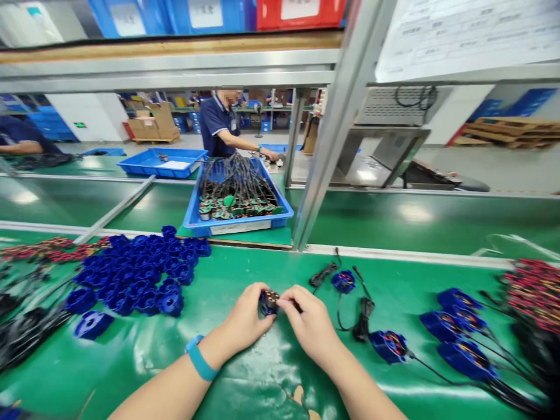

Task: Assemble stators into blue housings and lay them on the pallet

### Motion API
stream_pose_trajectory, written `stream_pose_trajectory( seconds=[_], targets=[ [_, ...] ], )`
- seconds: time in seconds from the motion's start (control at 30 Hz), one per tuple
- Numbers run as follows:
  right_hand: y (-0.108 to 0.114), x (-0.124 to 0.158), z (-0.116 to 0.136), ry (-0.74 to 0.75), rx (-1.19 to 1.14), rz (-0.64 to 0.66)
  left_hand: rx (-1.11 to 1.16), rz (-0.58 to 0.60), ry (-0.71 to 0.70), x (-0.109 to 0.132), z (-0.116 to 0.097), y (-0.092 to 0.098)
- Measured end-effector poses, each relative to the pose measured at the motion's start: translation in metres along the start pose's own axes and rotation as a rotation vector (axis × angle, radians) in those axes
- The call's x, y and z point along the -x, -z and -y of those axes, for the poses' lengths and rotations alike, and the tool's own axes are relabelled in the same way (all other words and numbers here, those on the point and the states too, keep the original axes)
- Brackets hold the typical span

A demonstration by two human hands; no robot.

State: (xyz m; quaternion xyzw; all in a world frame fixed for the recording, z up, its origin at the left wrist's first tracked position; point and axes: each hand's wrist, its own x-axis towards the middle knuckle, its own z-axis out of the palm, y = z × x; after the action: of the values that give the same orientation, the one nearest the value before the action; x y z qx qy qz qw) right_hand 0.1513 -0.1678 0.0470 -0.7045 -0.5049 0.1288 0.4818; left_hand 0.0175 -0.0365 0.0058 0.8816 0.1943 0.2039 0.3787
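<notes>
Near the middle of the green table, my left hand [250,315] is wrapped round a small dark blue housing [268,302] with a copper-coloured part inside. A light blue band circles my left wrist. My right hand [310,319] is closed at the housing's right side, thumb and finger pinched together; what they hold is too small to make out. Just right of my hands lie a blue housing with coloured wires [343,281] and a bundled black cable [363,318]. Another wired blue housing [389,346] sits further right.
Many blue housings [135,271] lie at the left, beside black cables [30,326] and red wires. More wired housings [466,357] are at the right. A blue tray [240,226] of cabled green boards stands ahead, by a metal post [326,134]. A person works beyond.
</notes>
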Motion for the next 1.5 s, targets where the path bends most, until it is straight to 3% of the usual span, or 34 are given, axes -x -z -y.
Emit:
stream_pose_trajectory(
  seconds=[0.07, 0.27, 0.43, 0.67, 0.77, 1.23, 1.5],
  targets=[
    [0.000, 0.001, -0.001, -0.030, -0.007, -0.022, 0.037, -0.007, 0.016, 0.001, -0.003, 0.000],
    [-0.014, 0.002, -0.029, -0.214, 0.106, 0.073, -0.014, -0.044, -0.074, 0.003, 0.004, -0.003],
    [-0.022, 0.007, -0.044, -0.151, 0.223, 0.094, -0.157, 0.003, -0.154, 0.003, 0.003, 0.002],
    [-0.023, 0.009, -0.027, 0.072, 0.230, -0.003, -0.083, -0.013, -0.161, 0.007, 0.000, 0.003],
    [-0.017, 0.005, -0.020, 0.064, 0.238, 0.050, -0.022, -0.055, -0.121, 0.003, 0.007, -0.001],
    [-0.017, 0.006, -0.009, -0.066, 0.263, 0.061, -0.040, -0.047, -0.127, 0.003, 0.009, -0.002],
    [-0.009, 0.005, -0.002, -0.067, 0.332, 0.148, -0.032, -0.002, -0.098, 0.004, 0.017, -0.006]
  ],
)
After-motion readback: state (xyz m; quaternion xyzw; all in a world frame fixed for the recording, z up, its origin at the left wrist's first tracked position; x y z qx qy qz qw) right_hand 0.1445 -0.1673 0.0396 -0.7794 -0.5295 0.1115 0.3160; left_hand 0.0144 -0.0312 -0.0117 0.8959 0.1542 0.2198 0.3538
